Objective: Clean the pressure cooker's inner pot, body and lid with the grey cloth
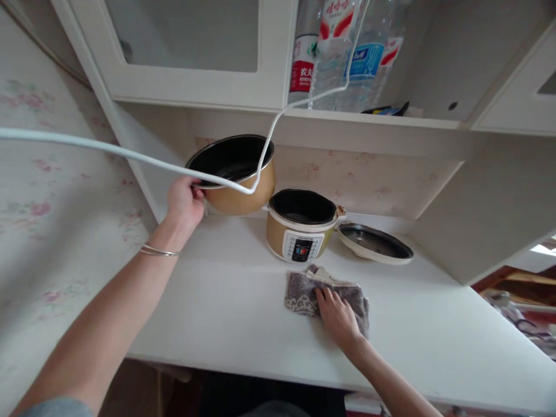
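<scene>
The left hand (pixel 186 202), left of centre in the frame, is closed on the near-left rim of a gold-sided inner pot (pixel 241 200) with a dark interior. The pot is held up and tilted, its mouth turned partly toward the viewer. The right hand (pixel 339 315), lower right of centre, lies palm down over a folded grey-brown towel (pixel 299 292); its fingertips are on the cloth, but whether they pinch it or only press I cannot tell.

The pot looks like thin metal, stiff and probably fairly light, though held at one side of the rim it would tend to tip. Its smooth wall may slip, so the rim is the surer hold, best from two opposite sides; the dark lining could scratch. The towel seems soft and limp, easy to bunch from any edge.

Outward from there, the cooker body (pixel 275 234) stands upright at the centre, open-topped, its control panel (pixel 303 248) facing the viewer. The lid (pixel 377 240) lies underside up just to its right on the white counter (pixel 217 307). A white cable (pixel 117 149) runs from the left edge across the front of the pot, then toward the top of the frame, partly in the way. Above, the cabinet (pixel 186 86) limits upward room; plastic bottles (pixel 332 72) stand in its open section.
</scene>
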Demonstrator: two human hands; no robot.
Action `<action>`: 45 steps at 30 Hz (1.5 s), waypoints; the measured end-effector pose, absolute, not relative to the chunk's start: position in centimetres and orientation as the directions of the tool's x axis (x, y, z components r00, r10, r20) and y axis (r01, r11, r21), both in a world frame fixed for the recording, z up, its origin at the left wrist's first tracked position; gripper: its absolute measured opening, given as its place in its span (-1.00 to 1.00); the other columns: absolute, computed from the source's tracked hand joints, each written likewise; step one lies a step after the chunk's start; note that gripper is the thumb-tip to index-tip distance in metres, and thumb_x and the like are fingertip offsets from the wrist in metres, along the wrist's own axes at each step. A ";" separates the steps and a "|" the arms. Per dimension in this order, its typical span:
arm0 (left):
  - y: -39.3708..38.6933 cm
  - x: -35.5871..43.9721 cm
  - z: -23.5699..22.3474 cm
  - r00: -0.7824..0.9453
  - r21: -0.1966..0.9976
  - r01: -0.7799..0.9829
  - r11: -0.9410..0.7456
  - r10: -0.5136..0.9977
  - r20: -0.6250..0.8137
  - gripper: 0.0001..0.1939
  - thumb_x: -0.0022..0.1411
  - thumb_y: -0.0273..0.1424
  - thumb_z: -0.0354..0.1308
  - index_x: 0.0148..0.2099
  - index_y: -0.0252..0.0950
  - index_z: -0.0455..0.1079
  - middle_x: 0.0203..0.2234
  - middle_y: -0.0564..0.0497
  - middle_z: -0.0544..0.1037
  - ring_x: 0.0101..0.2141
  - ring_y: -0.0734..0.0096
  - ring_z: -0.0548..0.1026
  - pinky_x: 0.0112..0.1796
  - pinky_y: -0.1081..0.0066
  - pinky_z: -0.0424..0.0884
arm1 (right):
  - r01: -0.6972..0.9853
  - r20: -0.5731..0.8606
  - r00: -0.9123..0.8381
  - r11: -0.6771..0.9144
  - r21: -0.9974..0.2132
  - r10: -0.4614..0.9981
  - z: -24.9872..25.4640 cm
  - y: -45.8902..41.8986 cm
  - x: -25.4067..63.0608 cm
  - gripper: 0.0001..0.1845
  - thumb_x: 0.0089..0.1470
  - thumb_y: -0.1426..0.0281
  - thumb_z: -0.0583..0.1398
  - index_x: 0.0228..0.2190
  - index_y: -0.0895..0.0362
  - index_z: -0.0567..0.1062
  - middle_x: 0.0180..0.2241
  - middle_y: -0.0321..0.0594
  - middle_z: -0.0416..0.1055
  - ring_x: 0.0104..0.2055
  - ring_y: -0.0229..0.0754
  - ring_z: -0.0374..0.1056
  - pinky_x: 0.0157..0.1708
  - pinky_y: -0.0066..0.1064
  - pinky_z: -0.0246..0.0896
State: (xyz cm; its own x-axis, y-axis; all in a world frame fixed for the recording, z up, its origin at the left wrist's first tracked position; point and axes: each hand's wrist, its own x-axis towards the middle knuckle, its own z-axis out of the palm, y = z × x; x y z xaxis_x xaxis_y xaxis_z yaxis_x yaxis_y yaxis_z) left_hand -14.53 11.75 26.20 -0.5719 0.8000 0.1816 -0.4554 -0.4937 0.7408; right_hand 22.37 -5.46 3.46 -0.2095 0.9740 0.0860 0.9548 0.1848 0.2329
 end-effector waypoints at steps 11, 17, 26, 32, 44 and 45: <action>3.5 -19.4 15.5 -0.660 0.873 -0.374 -0.314 0.751 -0.012 -0.76 -0.29 -0.61 0.15 -0.58 -0.30 0.13 -0.76 0.25 0.17 -0.73 0.68 0.14 -0.73 0.59 -0.06 | 0.998 0.168 0.030 -0.019 -0.067 0.985 1.7 -5.9 22.3 -0.37 0.04 0.50 -0.02 0.17 0.02 0.20 0.10 -0.18 0.31 -0.05 0.00 0.36 -0.27 -0.25 0.29; 2.6 -19.8 10.4 -0.643 0.899 -0.375 -0.226 0.762 -0.076 -0.76 -0.29 -0.56 0.18 -0.59 -0.29 0.13 -0.77 0.24 0.18 -0.72 0.67 0.17 -0.72 0.62 0.01 | 0.919 0.084 0.199 -0.156 -0.362 0.976 5.6 -5.0 22.5 -0.44 0.09 0.35 0.01 0.15 0.04 0.21 -0.22 -0.05 0.50 -0.25 0.04 0.44 -0.30 -0.22 0.26; 3.7 -21.0 7.5 -0.579 0.906 -0.377 -0.193 0.813 -0.068 -0.77 -0.29 -0.56 0.17 -0.57 -0.28 0.14 -0.78 0.24 0.19 -0.73 0.64 0.18 -0.74 0.61 0.03 | 0.313 0.061 0.116 0.022 -0.950 0.991 13.3 -1.8 16.2 -0.51 0.07 0.22 0.11 0.02 0.14 0.29 -0.17 -0.13 0.48 -0.17 -0.08 0.42 -0.19 -0.29 0.32; 3.7 -22.4 6.5 -0.518 0.901 -0.397 -0.173 0.853 -0.065 -0.78 -0.27 -0.56 0.16 -0.57 -0.28 0.15 -0.75 0.22 0.23 -0.73 0.65 0.19 -0.73 0.60 0.03 | 0.750 0.473 -0.182 0.433 -0.500 0.862 18.7 1.2 7.2 -0.39 0.04 0.48 0.09 0.15 0.10 0.19 0.02 -0.16 0.36 0.03 -0.02 0.27 0.02 -0.24 0.15; 3.7 -23.4 5.7 -0.518 0.995 -0.035 -0.088 0.854 0.057 -0.83 -0.04 -0.32 0.13 -0.49 -0.26 0.21 -0.78 0.19 0.28 -0.74 0.49 0.30 -0.70 0.50 0.26 | 0.463 -0.099 -0.886 0.849 -0.253 0.453 14.3 13.1 -6.8 -0.80 0.03 0.59 0.15 -0.39 0.05 0.50 -0.13 -0.33 0.46 0.18 -0.25 0.07 0.14 -0.20 0.00; 3.7 -23.3 5.7 -0.528 0.996 -0.025 -0.088 0.847 0.062 -0.84 -0.03 -0.32 0.12 -0.50 -0.25 0.20 -0.79 0.19 0.27 -0.75 0.49 0.29 -0.70 0.50 0.25 | 0.553 -0.133 -0.832 0.789 -0.266 0.538 13.4 13.5 -7.3 -0.80 0.01 0.61 0.16 -0.43 0.07 0.49 -0.18 -0.31 0.48 0.16 -0.24 0.11 0.12 -0.20 0.04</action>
State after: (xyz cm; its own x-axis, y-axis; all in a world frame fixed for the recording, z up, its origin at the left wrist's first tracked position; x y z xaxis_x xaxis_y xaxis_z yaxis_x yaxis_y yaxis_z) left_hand -23.34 3.75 5.68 -0.5284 0.8467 0.0618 -0.0251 -0.0884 0.9958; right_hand -7.29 13.49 13.36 -0.8322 0.5383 -0.1330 0.5531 0.7894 -0.2662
